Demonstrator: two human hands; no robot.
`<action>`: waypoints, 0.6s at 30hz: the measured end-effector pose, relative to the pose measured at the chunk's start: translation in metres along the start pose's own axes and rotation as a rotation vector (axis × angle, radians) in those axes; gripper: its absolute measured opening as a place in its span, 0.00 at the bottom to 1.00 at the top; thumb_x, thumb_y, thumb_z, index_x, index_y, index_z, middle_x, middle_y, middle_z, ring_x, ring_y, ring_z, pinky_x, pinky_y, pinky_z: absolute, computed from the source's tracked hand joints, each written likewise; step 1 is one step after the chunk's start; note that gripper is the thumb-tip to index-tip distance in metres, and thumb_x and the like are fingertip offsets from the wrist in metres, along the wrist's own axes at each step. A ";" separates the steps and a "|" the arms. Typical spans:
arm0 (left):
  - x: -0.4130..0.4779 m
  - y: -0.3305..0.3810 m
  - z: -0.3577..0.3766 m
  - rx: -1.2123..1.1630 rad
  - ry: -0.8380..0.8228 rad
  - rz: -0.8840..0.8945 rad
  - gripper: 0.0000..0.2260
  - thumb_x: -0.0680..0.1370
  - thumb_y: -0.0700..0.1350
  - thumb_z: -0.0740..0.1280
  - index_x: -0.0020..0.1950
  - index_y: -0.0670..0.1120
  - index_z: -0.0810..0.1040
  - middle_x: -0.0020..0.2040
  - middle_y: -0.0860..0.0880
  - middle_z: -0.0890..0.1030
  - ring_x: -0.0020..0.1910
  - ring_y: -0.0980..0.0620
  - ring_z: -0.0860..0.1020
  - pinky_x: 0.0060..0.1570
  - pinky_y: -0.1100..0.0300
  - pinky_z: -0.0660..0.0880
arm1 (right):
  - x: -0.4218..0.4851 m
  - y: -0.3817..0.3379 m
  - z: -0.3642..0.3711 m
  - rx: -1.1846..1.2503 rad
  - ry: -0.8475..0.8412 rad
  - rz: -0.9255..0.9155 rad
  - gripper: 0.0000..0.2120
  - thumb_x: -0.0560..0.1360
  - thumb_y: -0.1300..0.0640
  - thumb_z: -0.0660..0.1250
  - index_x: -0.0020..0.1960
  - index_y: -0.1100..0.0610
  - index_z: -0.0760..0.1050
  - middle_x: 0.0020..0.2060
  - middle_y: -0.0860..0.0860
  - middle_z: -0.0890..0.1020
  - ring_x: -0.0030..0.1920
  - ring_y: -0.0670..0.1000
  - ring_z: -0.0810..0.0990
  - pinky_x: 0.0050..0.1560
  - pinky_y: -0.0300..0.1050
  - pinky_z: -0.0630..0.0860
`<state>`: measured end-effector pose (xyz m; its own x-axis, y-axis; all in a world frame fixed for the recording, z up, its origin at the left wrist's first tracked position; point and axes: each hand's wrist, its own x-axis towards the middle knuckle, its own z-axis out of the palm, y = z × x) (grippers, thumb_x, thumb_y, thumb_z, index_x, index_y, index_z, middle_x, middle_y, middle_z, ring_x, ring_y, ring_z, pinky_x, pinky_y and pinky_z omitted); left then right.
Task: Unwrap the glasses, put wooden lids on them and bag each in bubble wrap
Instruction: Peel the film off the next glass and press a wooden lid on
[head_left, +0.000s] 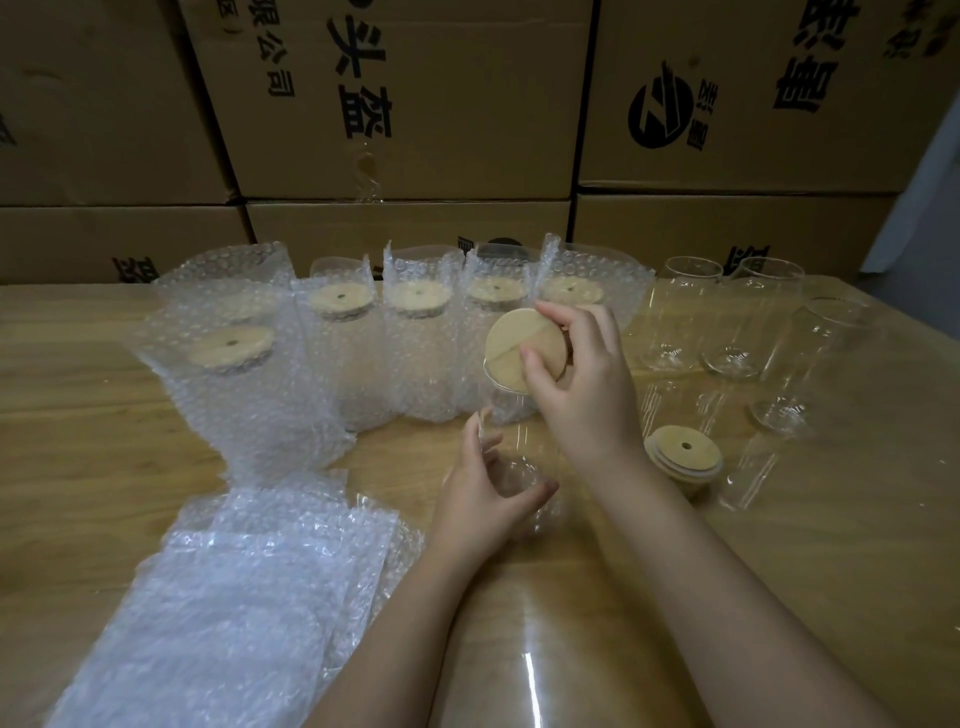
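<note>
Wooden round lid (511, 338), pinched by the right hand (582, 384), lies tilted against the rim of the clear drinking glass (524, 449) and is not yet seated. The left hand (483, 499) grips the glass's lower body, mid-tabletop (779, 571). Step in hand is lidding. Judged next: level the lid, press it home squarely, then bag.

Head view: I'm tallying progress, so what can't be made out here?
All in the head view:
- Whether the lid is seated on the glass: the right hand covers its rim.
- How many lids are in the stack: too small.
- How many flat bags: overlapped, cut off by the bottom edge.
</note>
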<state>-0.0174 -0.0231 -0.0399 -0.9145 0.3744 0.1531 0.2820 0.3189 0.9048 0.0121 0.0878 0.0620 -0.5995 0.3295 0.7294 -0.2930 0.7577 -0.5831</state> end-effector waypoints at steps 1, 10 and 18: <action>0.000 0.000 0.000 0.001 -0.001 0.000 0.42 0.59 0.67 0.72 0.65 0.72 0.50 0.61 0.62 0.72 0.61 0.62 0.73 0.63 0.58 0.71 | 0.000 0.002 0.001 0.011 0.005 0.013 0.17 0.74 0.65 0.69 0.62 0.63 0.75 0.58 0.56 0.74 0.54 0.42 0.71 0.53 0.26 0.67; 0.000 -0.002 0.000 -0.029 -0.009 -0.004 0.43 0.61 0.63 0.76 0.67 0.69 0.52 0.64 0.57 0.72 0.63 0.59 0.73 0.64 0.57 0.71 | -0.009 0.024 0.008 0.096 -0.113 -0.121 0.19 0.80 0.59 0.52 0.66 0.64 0.73 0.67 0.56 0.72 0.71 0.54 0.67 0.70 0.52 0.65; -0.001 0.000 0.001 -0.046 -0.008 0.005 0.45 0.59 0.66 0.73 0.70 0.64 0.53 0.62 0.59 0.73 0.61 0.60 0.74 0.63 0.53 0.73 | -0.012 0.031 0.022 0.186 0.004 -0.130 0.20 0.79 0.58 0.52 0.59 0.65 0.78 0.60 0.58 0.76 0.61 0.42 0.71 0.61 0.32 0.68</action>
<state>-0.0166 -0.0223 -0.0402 -0.9107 0.3831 0.1547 0.2730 0.2770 0.9213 -0.0060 0.0950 0.0269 -0.5449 0.2389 0.8038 -0.5001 0.6769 -0.5401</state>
